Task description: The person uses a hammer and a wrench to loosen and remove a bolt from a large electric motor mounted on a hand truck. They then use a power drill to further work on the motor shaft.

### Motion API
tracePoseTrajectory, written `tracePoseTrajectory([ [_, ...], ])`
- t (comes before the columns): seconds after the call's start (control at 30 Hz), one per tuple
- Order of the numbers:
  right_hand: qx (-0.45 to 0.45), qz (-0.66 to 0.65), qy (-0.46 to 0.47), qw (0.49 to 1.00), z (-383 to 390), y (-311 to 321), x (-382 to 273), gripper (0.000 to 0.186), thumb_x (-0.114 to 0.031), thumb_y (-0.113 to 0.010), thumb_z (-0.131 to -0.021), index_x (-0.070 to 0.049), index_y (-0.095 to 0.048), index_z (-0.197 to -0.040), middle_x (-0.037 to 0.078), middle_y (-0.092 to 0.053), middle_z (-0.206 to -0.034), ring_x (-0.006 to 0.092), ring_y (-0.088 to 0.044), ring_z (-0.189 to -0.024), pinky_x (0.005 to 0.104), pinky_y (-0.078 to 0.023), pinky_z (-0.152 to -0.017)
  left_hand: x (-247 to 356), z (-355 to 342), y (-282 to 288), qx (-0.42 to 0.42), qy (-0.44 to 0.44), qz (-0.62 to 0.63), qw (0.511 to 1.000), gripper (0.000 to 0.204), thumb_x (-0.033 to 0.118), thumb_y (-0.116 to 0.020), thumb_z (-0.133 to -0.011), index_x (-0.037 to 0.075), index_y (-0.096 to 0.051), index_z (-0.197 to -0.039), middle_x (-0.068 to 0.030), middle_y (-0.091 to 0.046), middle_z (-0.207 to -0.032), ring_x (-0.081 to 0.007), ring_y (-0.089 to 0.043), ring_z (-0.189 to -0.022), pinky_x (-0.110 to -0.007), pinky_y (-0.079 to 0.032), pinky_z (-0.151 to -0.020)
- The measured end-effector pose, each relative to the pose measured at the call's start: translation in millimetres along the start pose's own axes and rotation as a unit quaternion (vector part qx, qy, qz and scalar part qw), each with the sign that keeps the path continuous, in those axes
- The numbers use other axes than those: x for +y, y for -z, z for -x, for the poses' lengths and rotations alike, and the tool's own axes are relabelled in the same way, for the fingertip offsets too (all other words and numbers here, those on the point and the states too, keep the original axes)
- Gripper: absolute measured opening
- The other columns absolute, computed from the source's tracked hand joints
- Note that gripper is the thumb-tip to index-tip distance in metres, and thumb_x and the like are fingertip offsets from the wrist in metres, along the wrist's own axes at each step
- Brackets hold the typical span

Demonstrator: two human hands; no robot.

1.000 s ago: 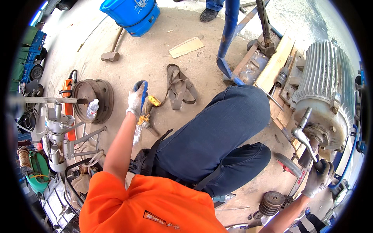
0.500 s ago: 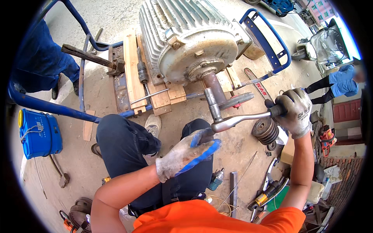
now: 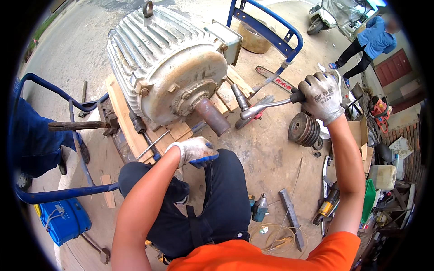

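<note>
My gloved right hand (image 3: 322, 98) grips the black handle of a steel ratchet wrench (image 3: 269, 105), with a socket and extension (image 3: 239, 97) standing up from its head, right of the rusty shaft (image 3: 210, 114) on a large finned electric motor (image 3: 153, 63). My gloved left hand (image 3: 195, 151) is curled above my knee, below the shaft; whatever it may hold is hidden. The motor rests on wooden boards (image 3: 120, 110) on a blue frame (image 3: 63, 194). A metal rod (image 3: 153, 147) lies left of that hand.
A co-worker's blue-clad legs (image 3: 38, 140) are at left; a person (image 3: 373, 38) stands top right. Around me are stacked pulleys (image 3: 302, 131), a drill (image 3: 259, 210), a steel bar (image 3: 291, 219), a blue container (image 3: 68, 217), a chainsaw bar (image 3: 275, 77) and a parked scooter (image 3: 323, 18).
The view has swung round to the motor. My right hand has lifted the wrench; my left hand has withdrawn from near the wrench head, its fingers now curled.
</note>
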State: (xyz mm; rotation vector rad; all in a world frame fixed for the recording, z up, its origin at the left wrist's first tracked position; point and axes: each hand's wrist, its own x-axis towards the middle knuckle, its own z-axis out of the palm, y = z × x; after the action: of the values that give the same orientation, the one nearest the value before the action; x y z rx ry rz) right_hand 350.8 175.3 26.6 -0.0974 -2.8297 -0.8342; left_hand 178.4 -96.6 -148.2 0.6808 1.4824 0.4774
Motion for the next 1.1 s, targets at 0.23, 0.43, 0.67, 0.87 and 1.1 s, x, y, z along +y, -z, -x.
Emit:
tracePoseTrajectory([
  [0.23,0.013,0.013,0.071,0.997,-36,-27,-11,0.013,-0.025,-0.069,-0.071,-0.015,-0.065,-0.078,0.001,-0.061,-0.076,0.0188,-0.060,-0.080,0.0354,-0.047,-0.065,-28,-110,12,-0.016,-0.231,0.540,0.810,0.043,0.033,-0.053,-0.095,0.009,-0.050,-0.130,-0.0123,-0.059,-0.122,-0.0228,-0.061,-0.104,-0.035,-0.054,-0.082],
  [0.43,0.058,0.031,0.120,0.991,-51,-23,-8,0.017,-0.030,-0.069,-0.070,-0.015,-0.065,-0.078,0.000,-0.060,-0.074,0.0178,-0.059,-0.077,0.0336,-0.046,-0.065,4,-144,-7,-0.165,-0.365,0.677,0.618,0.055,0.049,-0.047,-0.094,0.023,-0.039,-0.141,-0.0108,-0.055,-0.130,-0.0338,-0.059,-0.109,-0.044,-0.056,-0.080],
  [0.67,0.027,0.029,0.133,0.990,-61,-16,-18,0.015,-0.027,-0.069,-0.070,-0.014,-0.062,-0.074,0.001,-0.059,-0.073,0.0180,-0.059,-0.078,0.0324,-0.046,-0.067,16,-145,-16,-0.175,-0.394,0.688,0.583,0.052,0.046,-0.063,-0.086,0.023,-0.051,-0.130,-0.0030,-0.060,-0.120,-0.0280,-0.063,-0.087,-0.035,-0.058,-0.061],
  [0.87,-0.038,0.033,0.098,0.994,-60,-16,-19,0.016,-0.026,-0.069,-0.068,-0.014,-0.064,-0.077,0.001,-0.061,-0.077,0.0181,-0.059,-0.082,0.0335,-0.048,-0.071,21,-143,-11,-0.122,-0.412,0.649,0.628,0.048,0.044,-0.063,-0.086,0.021,-0.053,-0.127,0.0014,-0.060,-0.118,-0.0238,-0.063,-0.088,-0.027,-0.053,-0.057],
  [1.1,0.016,0.130,0.090,0.987,-64,14,-51,0.009,-0.021,-0.064,-0.071,-0.014,-0.064,-0.077,0.001,-0.061,-0.080,0.0164,-0.057,-0.085,0.0325,-0.046,-0.079,33,-145,-16,-0.121,-0.396,0.708,0.572,0.046,0.049,-0.057,-0.089,0.020,-0.052,-0.125,0.0010,-0.061,-0.106,-0.0221,-0.062,-0.076,-0.025,-0.044,-0.047],
])
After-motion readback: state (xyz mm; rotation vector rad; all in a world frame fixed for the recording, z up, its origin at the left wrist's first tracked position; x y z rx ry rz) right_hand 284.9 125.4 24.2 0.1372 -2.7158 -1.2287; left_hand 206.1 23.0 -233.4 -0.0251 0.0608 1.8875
